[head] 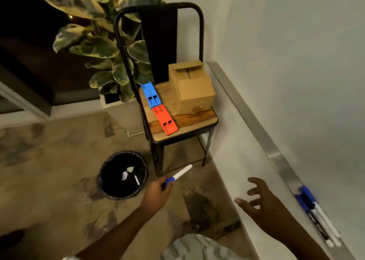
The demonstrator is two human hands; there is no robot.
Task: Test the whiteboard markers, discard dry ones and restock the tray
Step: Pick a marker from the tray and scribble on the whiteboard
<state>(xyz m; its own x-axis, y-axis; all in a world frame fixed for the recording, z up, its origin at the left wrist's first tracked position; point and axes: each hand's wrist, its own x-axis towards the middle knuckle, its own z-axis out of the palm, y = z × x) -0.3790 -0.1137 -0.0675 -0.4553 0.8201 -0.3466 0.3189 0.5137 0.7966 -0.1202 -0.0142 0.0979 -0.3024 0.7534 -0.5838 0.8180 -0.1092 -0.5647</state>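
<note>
My left hand [157,193] grips a white marker with a blue cap [178,175] by its capped end, just right of a black waste bin [122,174] on the floor. Inside the bin lie a marker and some pale scraps. My right hand [260,202] hovers open with spread fingers, below the metal whiteboard tray [254,121]. Several markers [318,218] with blue and black caps lie on the tray at the lower right. The whiteboard [306,62] fills the right side.
A black metal chair [177,125] with a wooden seat stands by the wall. On the seat sit a cardboard box [191,87], a blue holder [151,94] and a red holder [165,119]. A large-leaved potted plant [98,42] is behind the chair.
</note>
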